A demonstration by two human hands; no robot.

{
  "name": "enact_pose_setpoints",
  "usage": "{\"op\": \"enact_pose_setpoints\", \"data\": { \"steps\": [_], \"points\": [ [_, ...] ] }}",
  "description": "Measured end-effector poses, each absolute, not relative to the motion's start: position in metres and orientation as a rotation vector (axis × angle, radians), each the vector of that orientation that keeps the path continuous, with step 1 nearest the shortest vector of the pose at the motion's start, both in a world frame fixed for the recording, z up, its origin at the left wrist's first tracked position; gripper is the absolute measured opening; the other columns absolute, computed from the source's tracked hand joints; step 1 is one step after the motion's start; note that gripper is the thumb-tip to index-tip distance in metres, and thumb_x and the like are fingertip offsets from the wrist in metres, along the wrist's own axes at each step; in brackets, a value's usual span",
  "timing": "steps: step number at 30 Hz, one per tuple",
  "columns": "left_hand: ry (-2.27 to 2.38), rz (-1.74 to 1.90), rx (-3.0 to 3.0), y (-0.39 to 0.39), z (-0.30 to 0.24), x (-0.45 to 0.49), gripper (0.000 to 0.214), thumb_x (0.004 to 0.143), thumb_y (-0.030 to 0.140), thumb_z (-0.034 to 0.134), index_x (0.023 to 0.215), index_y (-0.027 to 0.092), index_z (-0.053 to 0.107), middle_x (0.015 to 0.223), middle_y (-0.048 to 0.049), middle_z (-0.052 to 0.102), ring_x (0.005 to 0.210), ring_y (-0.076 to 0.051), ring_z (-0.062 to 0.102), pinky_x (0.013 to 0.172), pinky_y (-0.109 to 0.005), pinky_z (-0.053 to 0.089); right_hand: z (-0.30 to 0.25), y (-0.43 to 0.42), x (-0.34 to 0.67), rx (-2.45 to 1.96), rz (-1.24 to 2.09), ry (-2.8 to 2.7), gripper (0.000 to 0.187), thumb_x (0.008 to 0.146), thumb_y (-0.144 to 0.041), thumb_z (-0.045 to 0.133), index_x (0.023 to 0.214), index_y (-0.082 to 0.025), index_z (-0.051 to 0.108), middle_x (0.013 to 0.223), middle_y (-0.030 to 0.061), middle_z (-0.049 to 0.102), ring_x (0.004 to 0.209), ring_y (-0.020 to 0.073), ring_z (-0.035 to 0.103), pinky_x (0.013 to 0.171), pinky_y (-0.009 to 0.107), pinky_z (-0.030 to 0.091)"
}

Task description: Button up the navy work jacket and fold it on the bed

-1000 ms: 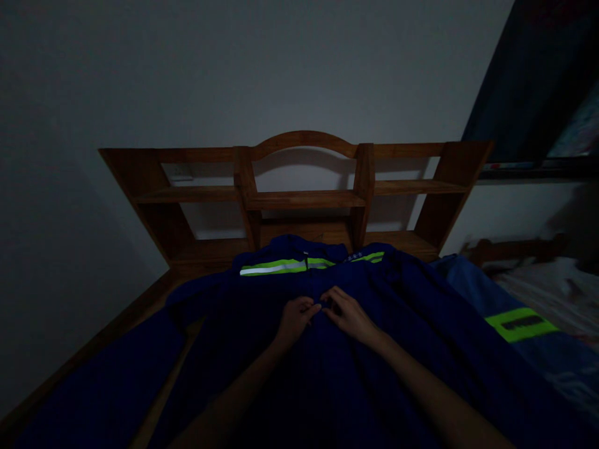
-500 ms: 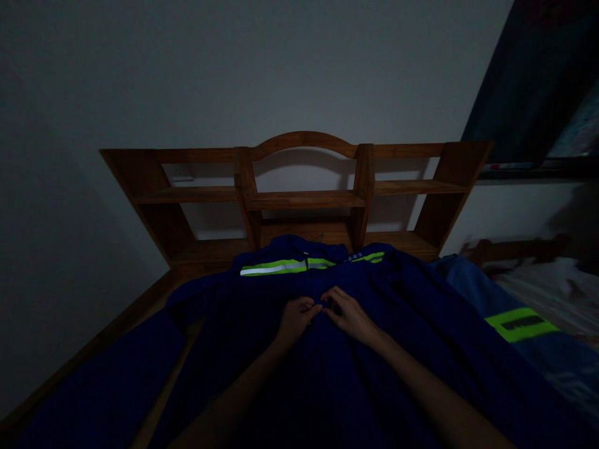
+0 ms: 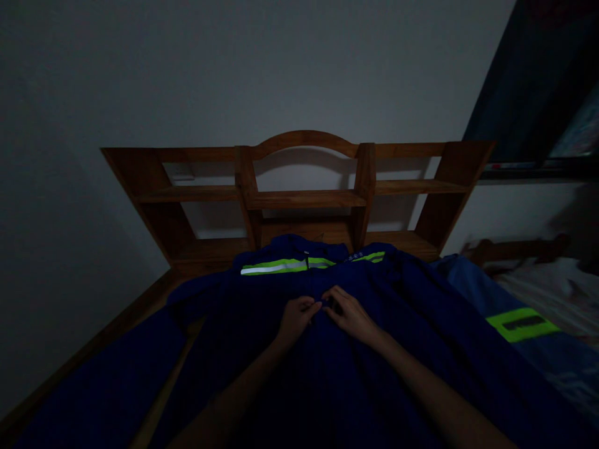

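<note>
A dark blue work jacket (image 3: 360,368) with yellow-green and silver reflective strips (image 3: 276,267) lies spread out, its collar toward the wooden headboard. At the middle of its front, below the strips, my left hand (image 3: 297,317) pinches the cloth along the front edge between thumb and fingers. My right hand (image 3: 350,315) is close beside it, thumb and fingertips curled together on the same front edge. Any button or fastener between the fingertips is too dark and small to make out. One sleeve (image 3: 116,362) stretches out to the lower left.
Behind the jacket stands a wooden headboard (image 3: 304,199) with open shelves against a pale wall (image 3: 281,68). To the right lies another blue garment (image 3: 472,280) with a yellow-green band (image 3: 521,324), beside whitish bedding (image 3: 547,280). A dark window (image 3: 528,87) is at upper right. The room is dim.
Almost nothing differs. Both hands stay at the same spot on the jacket front, with only very slight finger movement, and the view shifts a little.
</note>
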State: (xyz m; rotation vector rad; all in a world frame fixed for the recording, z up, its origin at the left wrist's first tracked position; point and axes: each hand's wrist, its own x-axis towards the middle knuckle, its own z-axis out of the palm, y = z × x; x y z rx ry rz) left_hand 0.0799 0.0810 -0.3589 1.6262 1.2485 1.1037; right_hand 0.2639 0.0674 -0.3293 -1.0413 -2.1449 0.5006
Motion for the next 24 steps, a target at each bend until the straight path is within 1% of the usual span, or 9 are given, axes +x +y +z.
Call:
{"op": "enact_pose_setpoints", "data": {
  "steps": [5,11,16,24],
  "points": [
    [1.267,1.109,1.585,0.08,-0.356,0.081,0.036,0.072,0.049,0.062,0.075,0.013,0.066,0.066,-0.0024,0.063,0.051,-0.012,0.054,0.048,-0.021,0.039,-0.33,0.069,0.263,-1.039,0.498,-2.137,0.023,0.083,-0.015,0.054,0.105,-0.023,0.052,0.101,0.0006,0.054,0.07,0.0095,0.054,0.068,0.023,0.045],
    [1.181,1.108,1.62,0.075,-0.344,0.08,0.037,0.078,0.048,0.055,0.07,0.014,0.066,0.064,-0.0018,0.061,0.052,-0.011,0.053,0.051,-0.021,0.04,-0.329,0.068,0.264,-1.049,0.477,-2.126,0.022,0.083,-0.016,0.054,0.103,-0.023,0.053,0.099,0.0008,0.055,0.068,0.0101,0.054,0.066,0.024,0.045],
    [1.182,1.104,1.582,0.073,-0.341,0.08,0.037,0.076,0.049,0.057,0.072,0.014,0.068,0.065,-0.0021,0.063,0.05,-0.011,0.053,0.05,-0.021,0.04,-0.328,0.067,0.263,-1.054,0.469,-2.108,0.021,0.082,-0.016,0.054,0.102,-0.022,0.054,0.098,0.0014,0.056,0.068,0.0104,0.054,0.066,0.024,0.045],
    [1.137,1.094,1.591,0.073,-0.341,0.082,0.035,0.077,0.048,0.056,0.069,0.015,0.064,0.058,0.0006,0.057,0.052,-0.011,0.052,0.05,-0.02,0.039,-0.327,0.066,0.262,-1.09,0.414,-2.109,0.02,0.081,-0.018,0.056,0.1,-0.022,0.054,0.092,0.0,0.056,0.065,0.01,0.053,0.063,0.024,0.043]
  ]
}}
